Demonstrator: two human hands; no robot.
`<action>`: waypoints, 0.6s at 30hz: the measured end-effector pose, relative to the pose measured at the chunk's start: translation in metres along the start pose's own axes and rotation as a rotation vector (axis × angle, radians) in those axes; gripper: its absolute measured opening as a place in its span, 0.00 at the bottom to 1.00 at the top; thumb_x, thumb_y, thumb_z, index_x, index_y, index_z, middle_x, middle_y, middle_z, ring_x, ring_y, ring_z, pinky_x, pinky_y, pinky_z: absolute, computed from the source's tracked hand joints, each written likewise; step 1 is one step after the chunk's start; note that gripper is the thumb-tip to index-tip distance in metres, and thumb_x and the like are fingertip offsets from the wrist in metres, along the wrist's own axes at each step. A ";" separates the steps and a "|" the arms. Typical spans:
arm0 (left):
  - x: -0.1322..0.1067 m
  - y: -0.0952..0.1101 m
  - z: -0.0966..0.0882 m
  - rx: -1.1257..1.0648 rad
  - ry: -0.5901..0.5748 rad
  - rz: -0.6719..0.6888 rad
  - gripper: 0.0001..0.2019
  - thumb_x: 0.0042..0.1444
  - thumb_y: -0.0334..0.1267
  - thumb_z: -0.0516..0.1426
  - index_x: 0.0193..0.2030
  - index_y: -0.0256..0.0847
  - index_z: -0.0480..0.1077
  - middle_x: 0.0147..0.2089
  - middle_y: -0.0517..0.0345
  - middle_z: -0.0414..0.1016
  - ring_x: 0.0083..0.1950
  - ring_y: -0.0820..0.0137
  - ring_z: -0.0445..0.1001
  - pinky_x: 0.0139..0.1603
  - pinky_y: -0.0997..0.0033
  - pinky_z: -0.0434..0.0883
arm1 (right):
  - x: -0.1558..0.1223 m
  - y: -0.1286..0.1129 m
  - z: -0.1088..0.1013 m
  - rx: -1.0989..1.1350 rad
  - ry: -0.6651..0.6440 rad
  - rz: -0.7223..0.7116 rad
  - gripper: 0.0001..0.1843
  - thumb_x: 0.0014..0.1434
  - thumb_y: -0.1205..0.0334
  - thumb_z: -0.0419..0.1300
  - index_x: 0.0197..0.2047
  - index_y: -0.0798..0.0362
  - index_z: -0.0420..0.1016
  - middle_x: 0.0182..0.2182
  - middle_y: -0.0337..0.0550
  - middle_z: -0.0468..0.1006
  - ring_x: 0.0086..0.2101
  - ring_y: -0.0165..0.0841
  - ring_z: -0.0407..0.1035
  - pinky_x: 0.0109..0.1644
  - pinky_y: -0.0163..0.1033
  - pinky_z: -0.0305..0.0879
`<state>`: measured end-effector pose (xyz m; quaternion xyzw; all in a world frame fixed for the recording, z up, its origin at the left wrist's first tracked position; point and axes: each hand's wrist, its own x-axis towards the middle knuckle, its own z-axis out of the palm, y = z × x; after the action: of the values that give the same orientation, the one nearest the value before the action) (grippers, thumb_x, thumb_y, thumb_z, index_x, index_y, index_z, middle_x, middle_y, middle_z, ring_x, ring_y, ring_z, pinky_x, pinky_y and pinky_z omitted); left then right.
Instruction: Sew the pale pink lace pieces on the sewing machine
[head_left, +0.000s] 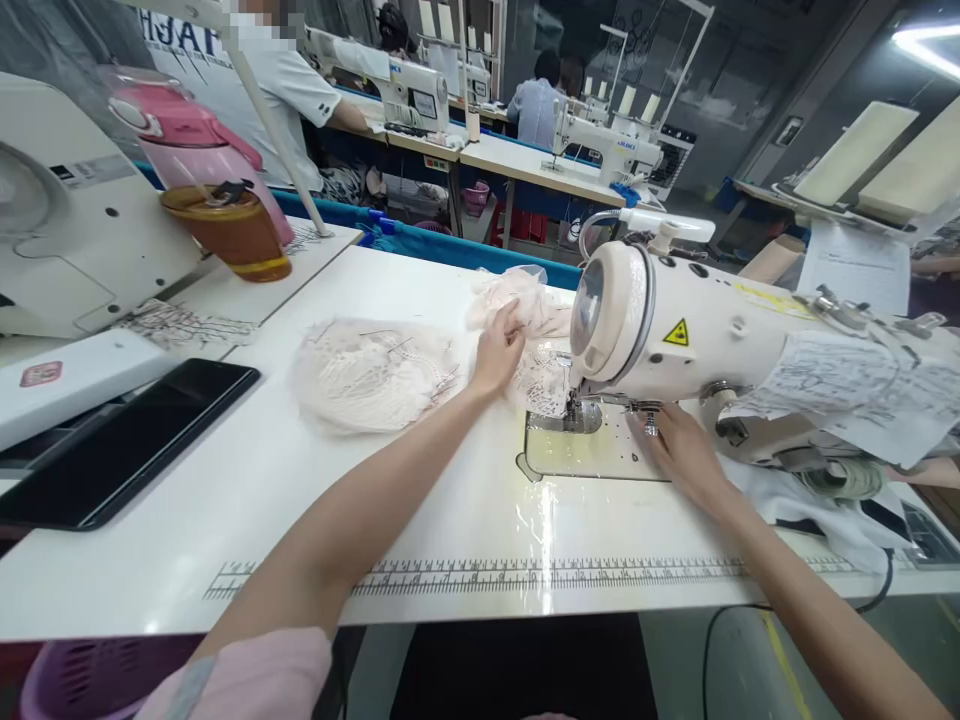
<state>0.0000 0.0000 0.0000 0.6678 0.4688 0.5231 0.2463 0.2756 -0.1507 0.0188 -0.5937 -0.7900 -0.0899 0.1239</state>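
My left hand is closed, its fingers bunched on pale pink lace fabric just left of the sewing machine head. One edge of the lace reaches under the presser foot. Sheer folds of the same fabric rise behind my fingers. My right hand is under the machine arm, right of the needle plate. Its fingertips are hidden behind the arm's lower fittings, so what they touch does not show. A second lace piece lies flat left of my left hand.
A black phone and a white box lie at the left. Behind them stand a brown cup and a pink bottle. A printed ruler runs along the table's front edge. Co-workers sit at machines farther back.
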 end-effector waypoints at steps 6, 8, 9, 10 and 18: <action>-0.014 0.022 0.002 0.303 -0.031 0.079 0.28 0.58 0.33 0.54 0.66 0.43 0.56 0.49 0.49 0.72 0.55 0.58 0.67 0.57 0.54 0.64 | -0.043 -0.001 0.010 0.115 0.054 -0.014 0.24 0.68 0.53 0.41 0.63 0.48 0.61 0.61 0.45 0.66 0.62 0.41 0.57 0.62 0.53 0.62; -0.018 0.033 0.002 0.395 -0.016 0.096 0.30 0.59 0.32 0.52 0.68 0.43 0.51 0.55 0.48 0.67 0.59 0.59 0.62 0.59 0.57 0.63 | -0.048 0.001 0.016 0.148 0.075 0.010 0.25 0.68 0.52 0.42 0.64 0.47 0.59 0.62 0.44 0.64 0.63 0.41 0.56 0.64 0.53 0.59; -0.018 0.039 0.000 0.440 -0.015 0.097 0.29 0.59 0.32 0.52 0.67 0.42 0.51 0.57 0.47 0.65 0.60 0.59 0.60 0.59 0.58 0.63 | -0.049 0.002 0.018 0.157 0.083 0.015 0.25 0.67 0.52 0.43 0.65 0.47 0.59 0.62 0.44 0.63 0.63 0.41 0.55 0.65 0.54 0.58; -0.018 0.044 -0.002 0.484 -0.022 0.094 0.28 0.59 0.31 0.52 0.66 0.41 0.54 0.58 0.47 0.64 0.60 0.60 0.60 0.59 0.59 0.63 | -0.050 0.004 0.020 0.162 0.086 0.011 0.25 0.67 0.52 0.44 0.65 0.48 0.59 0.63 0.44 0.63 0.64 0.41 0.54 0.66 0.55 0.56; -0.022 0.068 -0.098 0.728 -0.240 -0.053 0.09 0.54 0.31 0.53 0.40 0.42 0.73 0.43 0.53 0.74 0.45 0.61 0.72 0.45 0.62 0.68 | -0.050 0.005 0.020 0.120 0.113 -0.048 0.25 0.68 0.53 0.43 0.63 0.52 0.61 0.62 0.47 0.64 0.63 0.40 0.55 0.69 0.56 0.46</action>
<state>-0.0661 -0.0645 0.0776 0.7557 0.6088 0.2340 0.0595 0.2916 -0.1891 -0.0150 -0.5600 -0.7998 -0.0784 0.2014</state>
